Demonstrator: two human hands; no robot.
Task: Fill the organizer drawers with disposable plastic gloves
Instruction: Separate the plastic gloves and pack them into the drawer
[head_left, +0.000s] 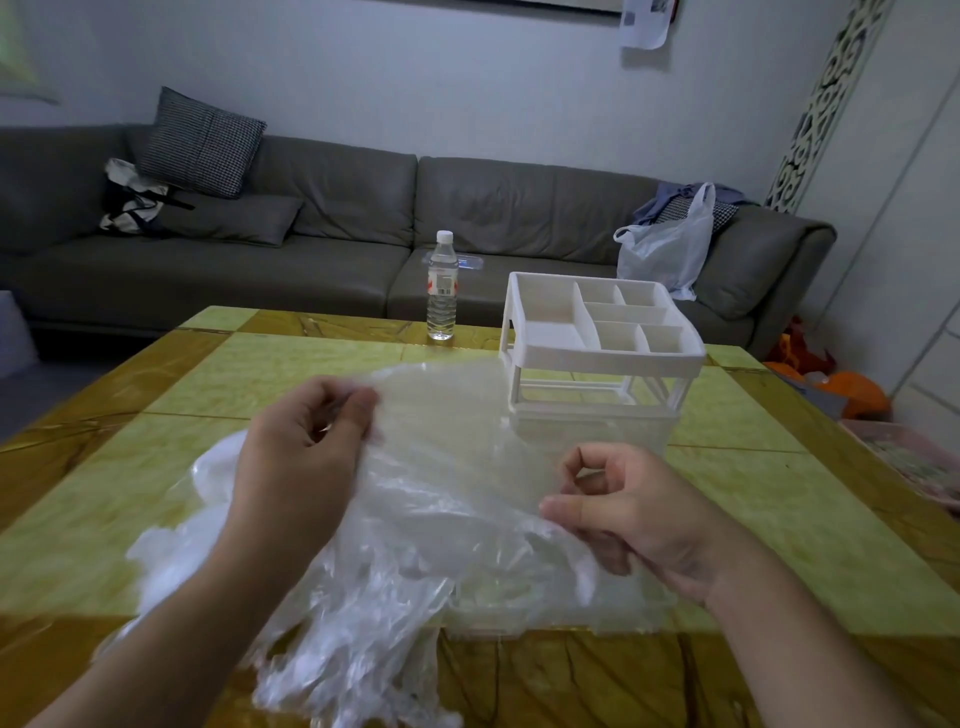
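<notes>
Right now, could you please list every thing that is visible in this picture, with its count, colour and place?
plastic gloves: a heap, count unclear, clear, on the table near edge and in both hands
organizer: one, white, on the table right of centre, top compartments empty
clear drawer: one, transparent, on the table under the gloves
water bottle: one, clear with white cap, table's far edge
table: one, yellow-green and brown
sofa: one, grey, behind the table
checked cushion: one, black-white, on the sofa's left
plastic bag: one, white, on the sofa's right
left hand: pinches a glove
right hand: pinches a glove
</notes>
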